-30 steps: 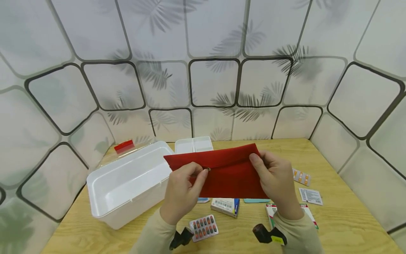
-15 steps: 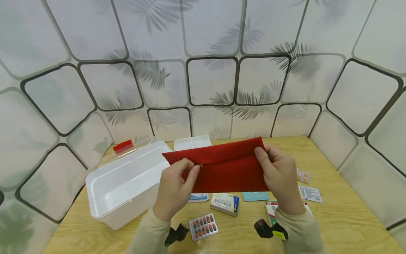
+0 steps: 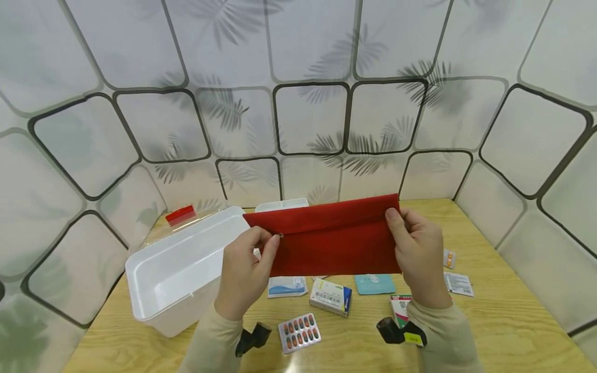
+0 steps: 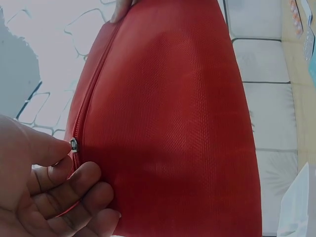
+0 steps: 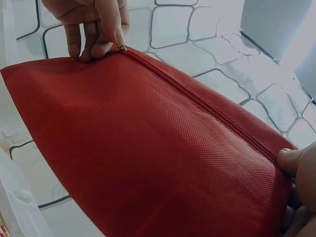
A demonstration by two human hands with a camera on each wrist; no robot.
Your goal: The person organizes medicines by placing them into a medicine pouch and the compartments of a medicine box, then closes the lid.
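Above the wooden table (image 3: pixel 354 339), I have a flat red pouch (image 3: pixel 333 241) held out between both hands, tilted so its right end sits higher; its cloth is finely woven and slightly shiny, long and rectangular, with a toothed zipper (image 5: pixel 197 101) running near the upper edge; my left hand (image 3: pixel 244 272) pinches the small metal zipper pull (image 4: pixel 74 144) between thumb and forefinger, its other fingers bent; my right hand (image 3: pixel 422 254) grips the right end, thumb on the front, fingers behind; in the head view the pouch's left corner overlaps the rim of a smooth white plastic tub (image 3: pixel 182 308); below, wood grain shows between a capsule strip (image 3: pixel 300 333) and a small cardboard box (image 3: pixel 330 297).
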